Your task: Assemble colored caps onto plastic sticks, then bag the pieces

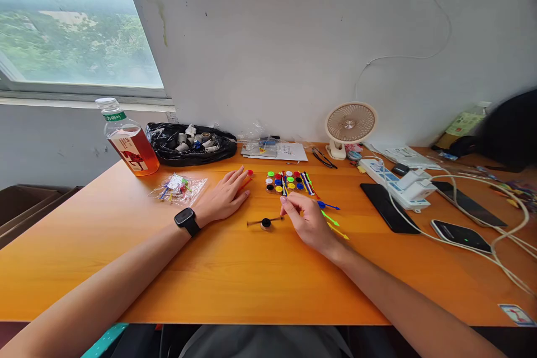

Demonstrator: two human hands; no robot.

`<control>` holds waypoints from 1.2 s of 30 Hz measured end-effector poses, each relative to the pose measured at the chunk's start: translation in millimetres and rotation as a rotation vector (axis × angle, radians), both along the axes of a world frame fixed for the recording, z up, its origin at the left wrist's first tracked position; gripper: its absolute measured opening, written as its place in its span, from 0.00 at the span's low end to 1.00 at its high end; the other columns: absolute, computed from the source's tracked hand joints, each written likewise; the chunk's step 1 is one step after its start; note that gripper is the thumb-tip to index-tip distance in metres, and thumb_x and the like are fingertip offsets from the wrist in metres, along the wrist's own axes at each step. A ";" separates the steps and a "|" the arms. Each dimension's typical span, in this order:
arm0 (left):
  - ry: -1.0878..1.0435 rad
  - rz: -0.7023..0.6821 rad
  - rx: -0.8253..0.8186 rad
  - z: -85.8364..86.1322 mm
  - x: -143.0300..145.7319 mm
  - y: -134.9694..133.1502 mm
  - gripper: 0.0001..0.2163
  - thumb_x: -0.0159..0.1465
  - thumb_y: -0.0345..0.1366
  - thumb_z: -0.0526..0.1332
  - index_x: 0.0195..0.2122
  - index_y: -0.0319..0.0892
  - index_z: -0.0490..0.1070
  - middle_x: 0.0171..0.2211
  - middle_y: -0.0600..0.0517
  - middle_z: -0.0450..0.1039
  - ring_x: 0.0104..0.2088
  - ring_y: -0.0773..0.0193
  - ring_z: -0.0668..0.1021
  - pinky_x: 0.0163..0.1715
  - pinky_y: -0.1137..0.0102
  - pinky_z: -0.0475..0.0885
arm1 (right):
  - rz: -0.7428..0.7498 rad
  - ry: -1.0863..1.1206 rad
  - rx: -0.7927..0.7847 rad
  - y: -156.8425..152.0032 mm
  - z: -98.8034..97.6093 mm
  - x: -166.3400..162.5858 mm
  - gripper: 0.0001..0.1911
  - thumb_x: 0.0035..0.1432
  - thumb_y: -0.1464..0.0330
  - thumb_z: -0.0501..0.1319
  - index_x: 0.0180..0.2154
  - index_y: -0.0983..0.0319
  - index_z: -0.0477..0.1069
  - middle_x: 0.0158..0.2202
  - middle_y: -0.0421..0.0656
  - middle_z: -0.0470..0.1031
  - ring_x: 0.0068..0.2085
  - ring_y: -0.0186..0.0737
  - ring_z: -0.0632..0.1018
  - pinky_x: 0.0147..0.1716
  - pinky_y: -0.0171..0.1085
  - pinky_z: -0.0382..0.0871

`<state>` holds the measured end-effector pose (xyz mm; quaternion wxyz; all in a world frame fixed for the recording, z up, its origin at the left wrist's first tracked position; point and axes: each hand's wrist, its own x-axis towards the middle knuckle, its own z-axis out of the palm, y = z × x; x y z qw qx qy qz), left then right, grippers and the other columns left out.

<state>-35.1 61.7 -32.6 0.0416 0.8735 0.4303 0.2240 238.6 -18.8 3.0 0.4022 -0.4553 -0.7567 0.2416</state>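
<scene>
My left hand (224, 196) lies palm down on the table with its fingers stretched out, close to a small red disc (250, 173). On the table between my hands sits a small black spinner (265, 224), its thin dark arrow blurred and reaching out to both sides. My right hand (305, 218) is closed in a pinch beside the arrow's right end; what its fingertips hold, if anything, cannot be made out. Beyond it are rows of small round coloured discs (291, 186). Several loose plastic arrows, among them a yellow arrow (339, 231), lie to its right.
A clear plastic bag (180, 189) of small coloured pieces lies left. Behind stand a drink bottle (132, 148), a black bag (163, 151) with grey pieces, and a fan (351, 124). At right are a power strip (392, 184), phones (461, 236) and looped cables.
</scene>
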 end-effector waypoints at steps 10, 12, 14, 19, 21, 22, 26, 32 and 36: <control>0.124 -0.090 -0.065 3.7 -3.6 8.7 0.30 0.78 0.51 0.50 0.78 0.52 0.47 0.78 0.47 0.46 0.75 0.42 0.56 0.72 0.48 0.55 | 0.042 -0.055 0.025 -5.6 1.7 -4.0 0.22 0.77 0.55 0.51 0.34 0.60 0.72 0.34 0.44 0.77 0.38 0.43 0.76 0.39 0.40 0.66; 0.113 -0.094 -0.049 5.6 -2.6 7.4 0.30 0.77 0.51 0.51 0.77 0.51 0.50 0.77 0.46 0.50 0.74 0.43 0.58 0.72 0.49 0.55 | 0.049 -0.055 0.031 -5.8 1.3 -4.0 0.22 0.77 0.56 0.52 0.33 0.60 0.72 0.33 0.44 0.76 0.37 0.43 0.76 0.39 0.40 0.66; 0.071 -0.100 -0.008 7.5 -1.2 6.0 0.28 0.76 0.50 0.54 0.74 0.48 0.57 0.73 0.44 0.58 0.70 0.45 0.64 0.70 0.52 0.59 | 0.051 -0.052 0.040 -5.8 1.4 -3.8 0.22 0.77 0.56 0.52 0.33 0.60 0.71 0.33 0.44 0.76 0.37 0.42 0.76 0.39 0.40 0.66; -0.036 -0.067 0.057 9.2 1.8 5.1 0.17 0.74 0.42 0.56 0.61 0.43 0.71 0.54 0.43 0.71 0.54 0.51 0.75 0.58 0.58 0.71 | 0.055 -0.061 0.060 -5.8 2.1 -3.1 0.21 0.77 0.56 0.52 0.33 0.60 0.71 0.33 0.44 0.75 0.37 0.43 0.76 0.39 0.40 0.66; -0.059 -0.045 0.049 8.8 2.2 5.2 0.15 0.74 0.40 0.56 0.58 0.43 0.72 0.52 0.43 0.71 0.51 0.52 0.76 0.55 0.59 0.72 | 0.054 -0.071 0.058 -5.9 2.2 -2.9 0.21 0.77 0.56 0.52 0.33 0.60 0.71 0.33 0.44 0.75 0.37 0.43 0.75 0.39 0.40 0.66; -0.067 -0.039 0.042 8.8 2.3 5.2 0.14 0.74 0.39 0.56 0.56 0.43 0.72 0.51 0.44 0.71 0.49 0.53 0.77 0.53 0.60 0.73 | 0.054 -0.075 0.056 -6.0 2.2 -2.8 0.21 0.77 0.56 0.52 0.33 0.60 0.71 0.33 0.44 0.75 0.37 0.43 0.75 0.39 0.40 0.66; -0.068 -0.008 0.023 11.1 2.9 4.2 0.08 0.74 0.40 0.56 0.46 0.43 0.72 0.47 0.46 0.71 0.43 0.56 0.77 0.46 0.62 0.73 | 0.062 -0.068 0.060 -6.2 2.5 -2.5 0.21 0.77 0.56 0.52 0.34 0.59 0.71 0.33 0.44 0.75 0.37 0.43 0.75 0.39 0.40 0.66; -0.017 0.058 0.018 15.3 4.3 2.0 0.11 0.75 0.41 0.54 0.36 0.44 0.67 0.37 0.48 0.72 0.36 0.57 0.75 0.37 0.64 0.67 | 0.079 -0.084 0.066 -7.1 3.8 -2.6 0.18 0.77 0.59 0.52 0.35 0.59 0.70 0.33 0.43 0.75 0.36 0.42 0.75 0.40 0.41 0.67; 0.037 0.094 -0.016 17.2 4.6 0.7 0.14 0.75 0.43 0.54 0.32 0.45 0.64 0.33 0.50 0.73 0.32 0.58 0.74 0.31 0.65 0.61 | 0.102 -0.114 0.089 -8.4 3.7 -3.3 0.14 0.76 0.61 0.54 0.37 0.59 0.70 0.35 0.44 0.75 0.38 0.42 0.75 0.42 0.41 0.68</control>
